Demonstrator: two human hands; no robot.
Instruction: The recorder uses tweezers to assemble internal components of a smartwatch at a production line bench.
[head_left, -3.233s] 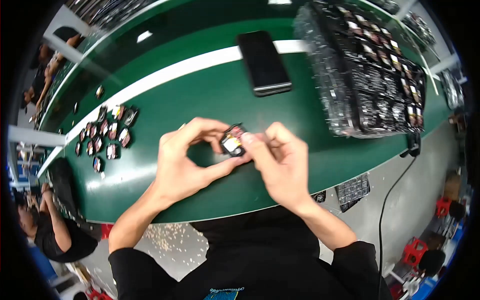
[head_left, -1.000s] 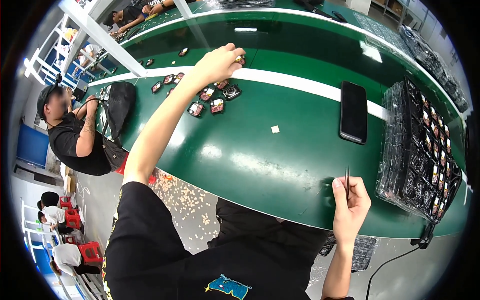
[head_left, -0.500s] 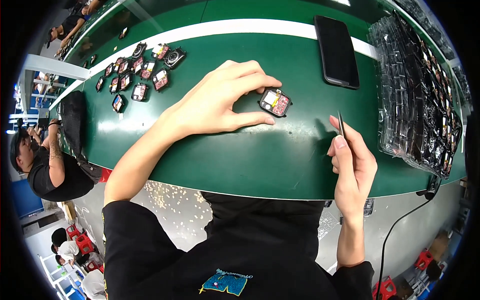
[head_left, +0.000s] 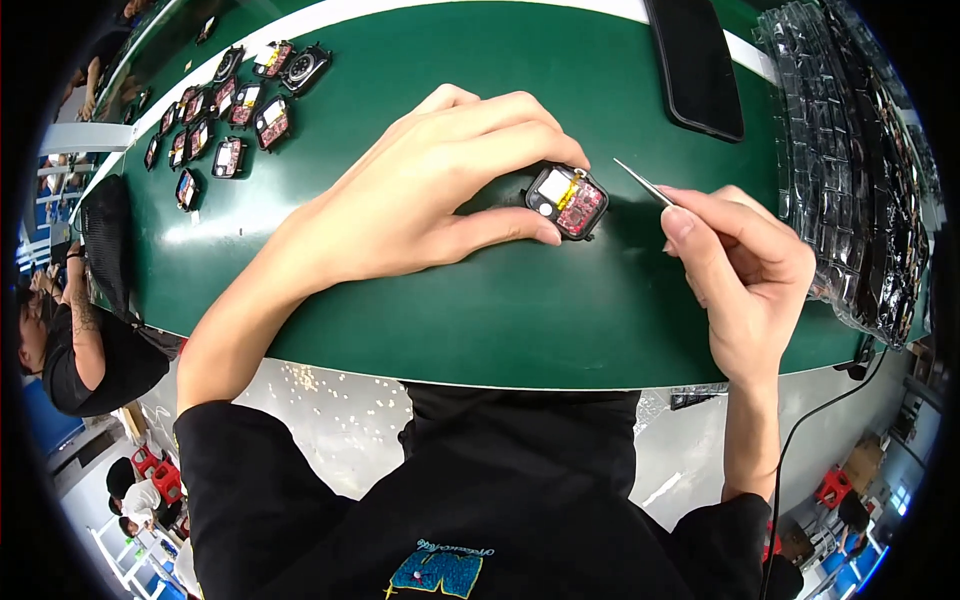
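Note:
On the green table (head_left: 480, 320) lies a small open square device case (head_left: 567, 199) with a red board and a white part inside. My left hand (head_left: 440, 185) pinches it between thumb and fingers against the tabletop. My right hand (head_left: 740, 270) holds thin metal tweezers (head_left: 642, 183), their tip pointing at the case and a short way to its right, not touching it.
Several similar open cases (head_left: 232, 110) lie in rows at the far left. A black phone (head_left: 695, 62) lies face down at the back. Stacked clear trays of parts (head_left: 850, 170) fill the right side. A person in black (head_left: 70, 350) sits beyond the left end.
My left hand reached to the rows at the far left, brought one case back to the middle and set it down. My right hand has lowered the tweezers toward it.

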